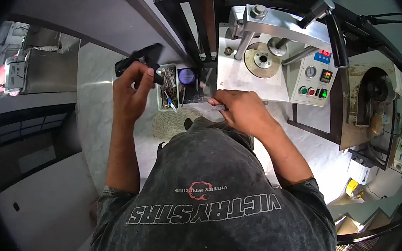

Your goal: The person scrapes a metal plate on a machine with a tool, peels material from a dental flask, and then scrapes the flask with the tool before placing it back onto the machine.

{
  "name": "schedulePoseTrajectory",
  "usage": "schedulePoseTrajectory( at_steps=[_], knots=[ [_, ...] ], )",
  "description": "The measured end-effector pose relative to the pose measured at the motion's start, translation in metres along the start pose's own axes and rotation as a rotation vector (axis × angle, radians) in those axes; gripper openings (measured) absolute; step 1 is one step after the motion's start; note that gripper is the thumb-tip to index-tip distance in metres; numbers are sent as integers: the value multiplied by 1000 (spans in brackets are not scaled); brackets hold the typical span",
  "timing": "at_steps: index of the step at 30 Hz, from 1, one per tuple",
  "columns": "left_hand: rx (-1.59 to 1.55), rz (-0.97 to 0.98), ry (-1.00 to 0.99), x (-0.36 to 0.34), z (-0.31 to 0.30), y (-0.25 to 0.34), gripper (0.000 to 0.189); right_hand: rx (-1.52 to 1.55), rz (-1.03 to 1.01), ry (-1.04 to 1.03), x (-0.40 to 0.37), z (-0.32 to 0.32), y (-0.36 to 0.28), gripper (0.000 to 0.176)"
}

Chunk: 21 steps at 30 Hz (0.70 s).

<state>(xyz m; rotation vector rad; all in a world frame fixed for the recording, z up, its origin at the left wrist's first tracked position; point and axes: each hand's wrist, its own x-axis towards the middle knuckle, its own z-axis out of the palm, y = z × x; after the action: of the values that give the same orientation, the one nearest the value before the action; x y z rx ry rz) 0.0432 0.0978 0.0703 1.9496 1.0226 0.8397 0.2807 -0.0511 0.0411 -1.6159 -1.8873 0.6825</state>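
Note:
My left hand (135,88) is raised on the left, its fingers closed around a dark, blurred black object (145,57) whose kind I cannot tell. To the right, my right hand (243,109) grips a thin grey metal tool (220,107), with part of it hidden under the fingers. Between the hands lies a white tray (160,93) full of small metal pieces, with a blue-and-white pen-like item (171,104) across it. A purple round lid (186,76) sits just right of the tray.
A white press machine (229,78) with a round metal disc (263,60), lit displays and a black lever handle (337,42) stands ahead on the right. Below the tray is a round woven stool top (175,123). Beyond the press stands a box-like machine (351,105) with an opening.

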Motion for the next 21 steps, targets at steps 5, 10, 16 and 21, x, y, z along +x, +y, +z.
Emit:
schedulePoseTrajectory(
  at_steps=[5,10,16,21],
  knots=[
    [65,242,-10,-2,13,11,16,29,209,-68,15,-25,-5,32],
    [-390,50,-98,-11,27,17,14,389,103,415,44,-22,-14,35],
    [-906,-216,-97,-7,30,15,14,767,156,98,55,-18,-5,19],
    [-977,-427,63,-6,40,26,13,644,41,144,50,-4,-14,22]
  ],
)
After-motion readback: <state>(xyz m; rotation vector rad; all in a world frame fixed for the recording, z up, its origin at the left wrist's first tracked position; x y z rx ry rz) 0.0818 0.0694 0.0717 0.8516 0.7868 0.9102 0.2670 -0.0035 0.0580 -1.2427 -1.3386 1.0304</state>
